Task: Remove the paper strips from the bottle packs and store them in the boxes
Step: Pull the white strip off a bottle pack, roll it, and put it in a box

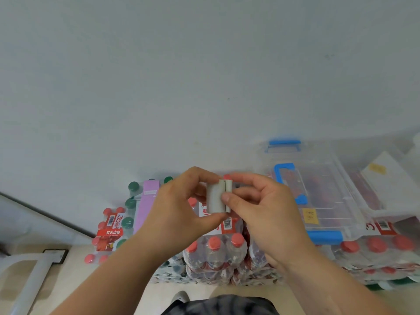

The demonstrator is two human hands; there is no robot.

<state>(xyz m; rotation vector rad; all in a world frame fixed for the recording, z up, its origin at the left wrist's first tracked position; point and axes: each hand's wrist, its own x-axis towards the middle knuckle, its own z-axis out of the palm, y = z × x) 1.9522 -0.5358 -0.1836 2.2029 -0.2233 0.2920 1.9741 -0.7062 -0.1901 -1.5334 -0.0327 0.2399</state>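
Observation:
A folded grey-white paper strip (216,196) is held up in front of me between both hands. My left hand (179,212) pinches its left part with thumb and fingers. My right hand (261,205) pinches its right edge, thumb on the front. Below lie shrink-wrapped bottle packs with red caps (216,253) against the wall, one carrying a red and white strip with a barcode (228,223). A pack with green caps bears a purple strip (146,203). Clear plastic boxes with blue handles (322,194) sit on the packs at the right.
More red-capped packs (375,253) stretch to the right under the boxes. A smaller red-labelled pack (109,233) lies at the left. A white frame or stand (34,271) stands on the floor at the lower left. The pale wall (204,87) fills the upper view.

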